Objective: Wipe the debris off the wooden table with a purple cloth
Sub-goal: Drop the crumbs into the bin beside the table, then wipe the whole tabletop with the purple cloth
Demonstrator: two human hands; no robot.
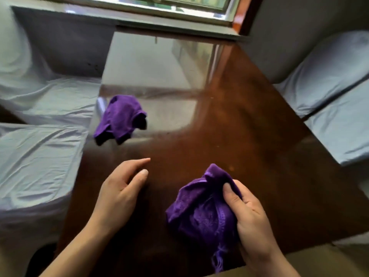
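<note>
A glossy dark wooden table (229,120) fills the middle of the head view. My right hand (247,214) is shut on a bunched purple cloth (199,208) near the table's front edge, thumb pressed into the fabric, frayed threads hanging below. My left hand (119,192) hovers just left of it with fingers apart and nothing in it. A second crumpled purple cloth (119,118) lies by the table's left edge, apart from both hands. A few tiny pale specks (231,168) dot the wood just beyond the held cloth.
Seats covered in pale sheets stand on the left (40,152) and on the right (335,96). A window sill (159,19) runs along the table's far end. Strong glare from the window lies on the far half of the tabletop.
</note>
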